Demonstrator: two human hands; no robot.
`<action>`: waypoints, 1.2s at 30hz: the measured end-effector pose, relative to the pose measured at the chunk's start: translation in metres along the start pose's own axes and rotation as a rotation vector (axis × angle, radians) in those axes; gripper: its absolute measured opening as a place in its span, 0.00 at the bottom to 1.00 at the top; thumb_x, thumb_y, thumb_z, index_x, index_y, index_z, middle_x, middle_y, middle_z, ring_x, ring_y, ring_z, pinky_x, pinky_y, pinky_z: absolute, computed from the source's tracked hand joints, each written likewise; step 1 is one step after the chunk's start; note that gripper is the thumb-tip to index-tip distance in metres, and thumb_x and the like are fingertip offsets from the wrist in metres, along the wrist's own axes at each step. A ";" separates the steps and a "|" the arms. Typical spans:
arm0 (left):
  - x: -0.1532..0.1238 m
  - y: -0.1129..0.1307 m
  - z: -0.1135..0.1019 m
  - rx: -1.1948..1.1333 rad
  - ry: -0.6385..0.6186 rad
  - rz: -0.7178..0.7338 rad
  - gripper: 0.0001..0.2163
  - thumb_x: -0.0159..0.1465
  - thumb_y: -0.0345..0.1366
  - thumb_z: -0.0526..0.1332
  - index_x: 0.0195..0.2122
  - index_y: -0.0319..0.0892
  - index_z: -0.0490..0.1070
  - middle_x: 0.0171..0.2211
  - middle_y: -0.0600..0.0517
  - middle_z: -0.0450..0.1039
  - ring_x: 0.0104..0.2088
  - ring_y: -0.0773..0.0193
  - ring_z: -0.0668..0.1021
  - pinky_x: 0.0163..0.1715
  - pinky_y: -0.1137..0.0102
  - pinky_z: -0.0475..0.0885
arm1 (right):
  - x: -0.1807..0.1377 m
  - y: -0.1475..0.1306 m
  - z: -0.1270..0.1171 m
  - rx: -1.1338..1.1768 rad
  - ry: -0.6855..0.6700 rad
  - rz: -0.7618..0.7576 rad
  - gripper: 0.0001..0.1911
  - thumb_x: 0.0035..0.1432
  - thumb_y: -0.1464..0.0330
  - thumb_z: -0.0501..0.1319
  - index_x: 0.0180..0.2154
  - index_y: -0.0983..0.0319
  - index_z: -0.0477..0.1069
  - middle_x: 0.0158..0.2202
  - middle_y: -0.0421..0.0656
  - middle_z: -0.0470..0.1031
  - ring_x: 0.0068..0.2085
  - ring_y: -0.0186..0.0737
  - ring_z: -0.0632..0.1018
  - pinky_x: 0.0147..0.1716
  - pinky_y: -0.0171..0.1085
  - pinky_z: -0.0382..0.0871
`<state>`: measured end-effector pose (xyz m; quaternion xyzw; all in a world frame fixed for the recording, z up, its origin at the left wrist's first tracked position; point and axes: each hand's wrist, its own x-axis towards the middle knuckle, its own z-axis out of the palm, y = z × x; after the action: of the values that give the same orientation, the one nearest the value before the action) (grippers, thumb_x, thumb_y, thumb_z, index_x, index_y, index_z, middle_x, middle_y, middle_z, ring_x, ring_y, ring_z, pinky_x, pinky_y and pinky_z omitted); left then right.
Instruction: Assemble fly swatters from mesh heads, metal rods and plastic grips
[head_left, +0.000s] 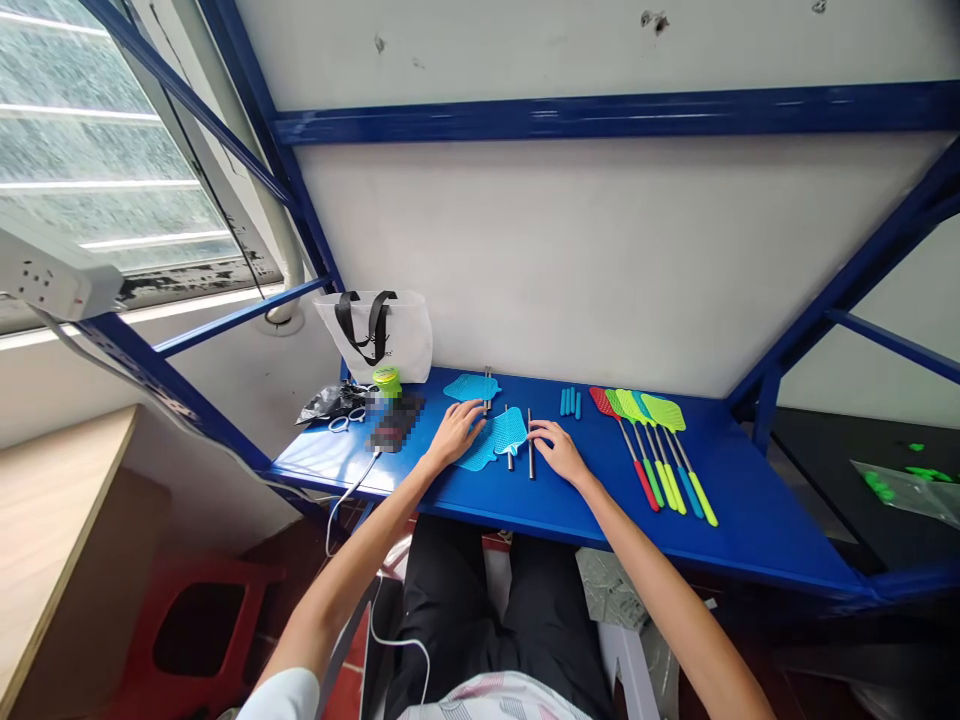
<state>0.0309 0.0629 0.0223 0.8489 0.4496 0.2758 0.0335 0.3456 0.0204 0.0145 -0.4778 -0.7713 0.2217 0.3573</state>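
Note:
My left hand [456,432] rests with its fingers stretched out beside the blue fly swatter heads. One blue swatter head [510,430] lies in the middle, over a metal rod [511,463]. Partly under it and my left hand is another blue head [478,457]. Farther back lies a third blue head [469,387], near some short metal rods [487,376]. My right hand [559,452] has its fingers extended, the tips at a separate metal rod [532,462]; whether they touch it I cannot tell. Several blue handle grips [571,403] lie behind my right hand.
Several fly swatters [660,450] with coloured heads and grips lie in a row on the blue table [750,500]. Left are a dark, blurred device [397,425] with a white cable, scissors [346,420], a green tub [387,381] and a white bag [405,335]. Blue frame posts flank the table.

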 end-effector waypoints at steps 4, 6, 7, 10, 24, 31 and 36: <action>0.030 -0.026 0.017 0.022 -0.014 -0.125 0.22 0.84 0.45 0.49 0.74 0.52 0.70 0.76 0.46 0.68 0.79 0.48 0.65 0.79 0.41 0.52 | 0.002 -0.001 0.002 -0.080 -0.051 -0.069 0.20 0.71 0.71 0.57 0.48 0.50 0.88 0.68 0.43 0.78 0.70 0.54 0.74 0.71 0.64 0.66; 0.036 -0.036 0.025 -0.005 -0.030 -0.183 0.23 0.84 0.47 0.49 0.73 0.52 0.71 0.75 0.46 0.70 0.78 0.46 0.65 0.79 0.38 0.51 | -0.001 -0.002 0.003 -0.106 -0.071 -0.079 0.22 0.73 0.70 0.55 0.50 0.49 0.87 0.69 0.42 0.77 0.71 0.54 0.73 0.71 0.64 0.65; 0.036 -0.040 0.028 -0.013 -0.023 -0.206 0.23 0.84 0.48 0.49 0.72 0.51 0.72 0.75 0.45 0.70 0.78 0.45 0.66 0.78 0.36 0.51 | -0.002 -0.002 0.003 -0.117 -0.073 -0.071 0.22 0.73 0.69 0.55 0.51 0.48 0.87 0.70 0.42 0.77 0.71 0.54 0.73 0.71 0.63 0.66; 0.030 -0.044 0.034 0.008 0.059 -0.238 0.23 0.83 0.49 0.49 0.69 0.48 0.75 0.72 0.43 0.73 0.76 0.43 0.68 0.77 0.33 0.49 | -0.002 -0.003 0.002 -0.150 -0.027 -0.022 0.24 0.74 0.67 0.53 0.54 0.48 0.87 0.70 0.41 0.76 0.71 0.53 0.73 0.71 0.61 0.67; 0.003 -0.005 0.006 0.116 0.235 -0.230 0.22 0.84 0.47 0.47 0.56 0.46 0.81 0.52 0.41 0.80 0.53 0.46 0.80 0.57 0.53 0.72 | 0.019 0.050 -0.040 -0.656 0.141 0.067 0.32 0.80 0.57 0.45 0.73 0.61 0.73 0.74 0.52 0.71 0.79 0.61 0.63 0.79 0.74 0.26; -0.028 0.011 0.011 0.077 0.012 -0.095 0.23 0.83 0.45 0.52 0.75 0.50 0.70 0.64 0.42 0.78 0.60 0.44 0.77 0.58 0.51 0.73 | 0.012 0.052 -0.031 -0.665 0.064 0.059 0.35 0.79 0.56 0.47 0.75 0.66 0.69 0.76 0.55 0.67 0.78 0.60 0.66 0.81 0.70 0.34; -0.029 0.021 0.000 -0.032 -0.115 0.068 0.28 0.81 0.32 0.48 0.78 0.61 0.66 0.71 0.49 0.74 0.69 0.49 0.75 0.70 0.49 0.66 | -0.006 0.037 -0.021 -0.621 0.047 0.014 0.35 0.79 0.58 0.46 0.76 0.67 0.67 0.76 0.55 0.68 0.78 0.60 0.66 0.81 0.69 0.39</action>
<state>0.0335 0.0271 0.0163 0.8775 0.4133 0.2348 0.0634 0.3851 0.0313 0.0010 -0.5745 -0.7902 -0.0333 0.2106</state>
